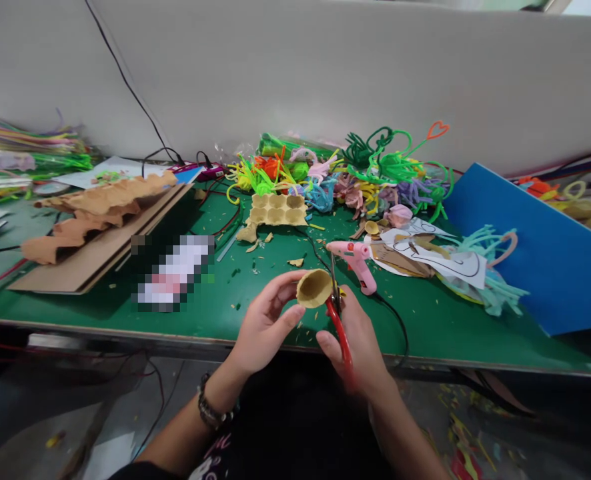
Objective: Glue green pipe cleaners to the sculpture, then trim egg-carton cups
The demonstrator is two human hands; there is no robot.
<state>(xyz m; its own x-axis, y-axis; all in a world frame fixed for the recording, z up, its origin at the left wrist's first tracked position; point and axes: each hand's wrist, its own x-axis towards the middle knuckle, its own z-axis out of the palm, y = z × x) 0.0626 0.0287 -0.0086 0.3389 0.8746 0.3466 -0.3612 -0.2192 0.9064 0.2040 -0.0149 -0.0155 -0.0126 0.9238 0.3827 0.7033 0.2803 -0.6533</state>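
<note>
While the left hand (263, 327) pinches a cup (314, 288) steady, the right hand (358, 343) grips scissors (339, 327) at its rim, glue gun (358, 261) just beyond.

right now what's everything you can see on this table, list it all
paper cup: one, tan, in the left hand
scissors: one, red handles, in the right hand, at the cup's edge
glue gun: one, pink, behind the cup
egg tray piece: one, tan, table middle
pipe cleaners: a heap, many colours, at the back
cardboard: stack, brown, left
blue board: one, right
table: one, green
left hand: holds the cup
right hand: grips the scissors
</note>
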